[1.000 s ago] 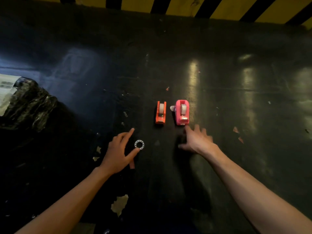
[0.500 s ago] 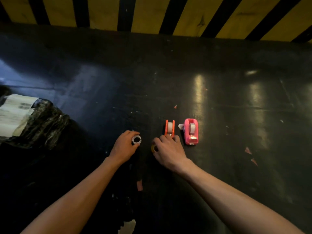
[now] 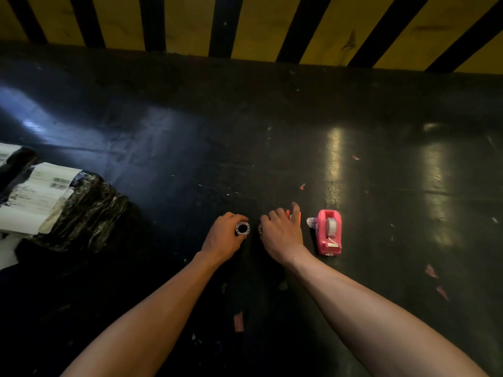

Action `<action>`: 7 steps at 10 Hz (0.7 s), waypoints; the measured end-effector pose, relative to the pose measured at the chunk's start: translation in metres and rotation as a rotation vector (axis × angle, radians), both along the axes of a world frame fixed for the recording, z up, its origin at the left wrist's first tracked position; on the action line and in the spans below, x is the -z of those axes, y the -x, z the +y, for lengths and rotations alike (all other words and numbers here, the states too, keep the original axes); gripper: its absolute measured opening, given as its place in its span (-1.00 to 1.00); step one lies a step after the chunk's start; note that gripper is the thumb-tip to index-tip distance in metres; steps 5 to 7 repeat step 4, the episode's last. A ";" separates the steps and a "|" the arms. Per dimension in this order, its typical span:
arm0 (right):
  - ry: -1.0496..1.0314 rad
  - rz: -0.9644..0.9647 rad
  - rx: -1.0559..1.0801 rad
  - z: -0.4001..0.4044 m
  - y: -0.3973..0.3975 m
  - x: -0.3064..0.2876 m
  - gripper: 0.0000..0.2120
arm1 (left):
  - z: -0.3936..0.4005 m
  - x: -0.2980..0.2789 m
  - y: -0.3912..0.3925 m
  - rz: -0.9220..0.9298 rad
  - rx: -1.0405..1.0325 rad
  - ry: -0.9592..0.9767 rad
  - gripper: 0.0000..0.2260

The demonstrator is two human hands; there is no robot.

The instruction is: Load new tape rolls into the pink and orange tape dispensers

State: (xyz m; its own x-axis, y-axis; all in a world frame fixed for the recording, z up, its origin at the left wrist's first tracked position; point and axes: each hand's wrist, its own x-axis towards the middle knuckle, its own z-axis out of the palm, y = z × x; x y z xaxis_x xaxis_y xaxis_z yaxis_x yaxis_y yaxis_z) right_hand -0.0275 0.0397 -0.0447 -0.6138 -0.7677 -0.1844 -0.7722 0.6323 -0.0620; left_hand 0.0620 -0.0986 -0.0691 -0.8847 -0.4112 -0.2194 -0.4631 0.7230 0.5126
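Observation:
On the dark tabletop (image 3: 272, 131) stands the pink tape dispenser (image 3: 329, 235), upright, with a grey roll in it. Just left of it is the orange tape dispenser (image 3: 298, 216), mostly hidden under my right hand (image 3: 281, 235), whose fingers curl over and around it. A small yellowish ring (image 3: 260, 229) shows at that hand's thumb; I cannot tell whether it is held. My left hand (image 3: 223, 238) is closed around a small white tape roll (image 3: 242, 229), its dark hole facing me, a short gap left of my right hand.
A parcel in black wrap with white labels (image 3: 68, 208) lies at the left edge. A yellow and black striped wall (image 3: 258, 25) bounds the far side. Small pink scraps (image 3: 431, 270) lie at right and near my forearms.
My left hand has picked the white roll up off the surface. My right hand has moved left from beside the pink dispenser onto the orange one.

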 end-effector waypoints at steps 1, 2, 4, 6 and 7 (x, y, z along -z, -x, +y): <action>-0.027 0.007 -0.005 0.002 -0.002 -0.006 -0.62 | 0.001 -0.002 0.003 -0.056 -0.025 -0.054 -0.37; 0.062 -0.011 -0.016 0.012 -0.013 -0.015 -0.57 | 0.009 -0.004 -0.002 -0.069 -0.130 -0.129 -0.25; 0.282 -0.058 -0.092 0.059 -0.065 -0.014 -0.77 | 0.065 -0.002 -0.063 0.088 -0.313 -0.111 -0.57; 0.282 -0.058 -0.092 0.059 -0.065 -0.014 -0.77 | 0.065 -0.002 -0.063 0.088 -0.313 -0.111 -0.57; 0.282 -0.058 -0.092 0.059 -0.065 -0.014 -0.77 | 0.065 -0.002 -0.063 0.088 -0.313 -0.111 -0.57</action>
